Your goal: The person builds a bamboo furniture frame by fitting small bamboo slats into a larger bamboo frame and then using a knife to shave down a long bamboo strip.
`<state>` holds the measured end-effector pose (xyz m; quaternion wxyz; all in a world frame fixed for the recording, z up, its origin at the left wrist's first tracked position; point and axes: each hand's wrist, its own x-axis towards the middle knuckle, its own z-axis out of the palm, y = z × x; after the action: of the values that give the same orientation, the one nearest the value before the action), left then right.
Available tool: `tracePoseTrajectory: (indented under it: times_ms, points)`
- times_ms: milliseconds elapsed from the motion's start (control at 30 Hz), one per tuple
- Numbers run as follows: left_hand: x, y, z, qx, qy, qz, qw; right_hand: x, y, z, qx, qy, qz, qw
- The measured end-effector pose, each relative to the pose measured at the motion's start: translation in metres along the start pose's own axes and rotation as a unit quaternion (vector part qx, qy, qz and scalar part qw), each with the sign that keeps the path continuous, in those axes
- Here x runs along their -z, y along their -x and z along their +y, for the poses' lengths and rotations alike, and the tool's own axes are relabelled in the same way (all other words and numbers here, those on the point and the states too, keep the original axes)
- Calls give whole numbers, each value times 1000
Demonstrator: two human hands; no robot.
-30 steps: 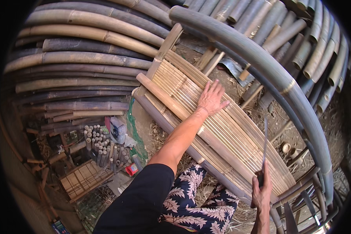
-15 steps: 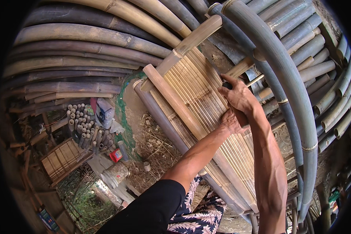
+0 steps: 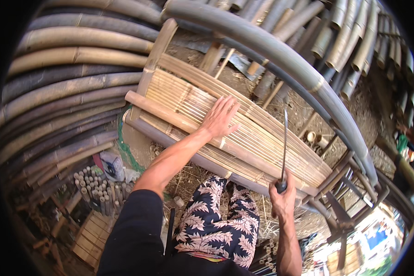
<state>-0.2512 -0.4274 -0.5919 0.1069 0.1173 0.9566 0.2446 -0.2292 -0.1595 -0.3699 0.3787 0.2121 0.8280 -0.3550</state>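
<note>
Below me is a bamboo bench (image 3: 202, 99), its seat made of long, thin slats laid side by side. My left hand (image 3: 220, 118) lies flat on the slats near a bamboo pole (image 3: 179, 115), fingers stretched out, holding nothing. My right hand (image 3: 284, 198) is closed round the dark handle of a long-bladed knife (image 3: 284, 142) at the bench's near right part. The thin blade points away from me, upright in the view and seen nearly edge-on, above the slats. Whether it touches them I cannot tell.
Thick bamboo poles (image 3: 73, 55) are stacked at the left, with more poles (image 3: 345, 37) at the far right. A curved bamboo rail (image 3: 257, 39) arches beyond the bench. Short cut tubes (image 3: 96, 188) stand in a bundle beside a bag (image 3: 111, 165) at the lower left.
My view has turned, so the bench now lies more crosswise. My left hand rests spread on the slats. My right hand has come back nearer me, and the knife's blade now shows.
</note>
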Motion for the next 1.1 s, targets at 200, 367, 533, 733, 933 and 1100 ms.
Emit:
tracePoseTrajectory:
  times_ms: [200, 367, 533, 733, 933, 1100]
  points:
    - [-26, 89, 42, -13, -146, -204, 968, -4, 150, 239, -291, -106, 116, 944]
    - [-1, 51, 81, 1, -244, -320, 915, -46, 286, 354, -399, -195, 123, 887]
    - [26, 74, 154, 34, -272, -308, 911, -158, 441, 485, -536, -212, 67, 815]
    - [6, 110, 330, 36, -50, -301, 952, -203, 550, 482, -576, -265, -59, 771]
    - [-37, 88, 644, -135, 165, -417, 883, -223, 583, 493, -565, -518, 123, 631]
    - [-32, 45, 922, -53, 440, -544, 713, -264, 563, 502, -567, -677, 183, 432]
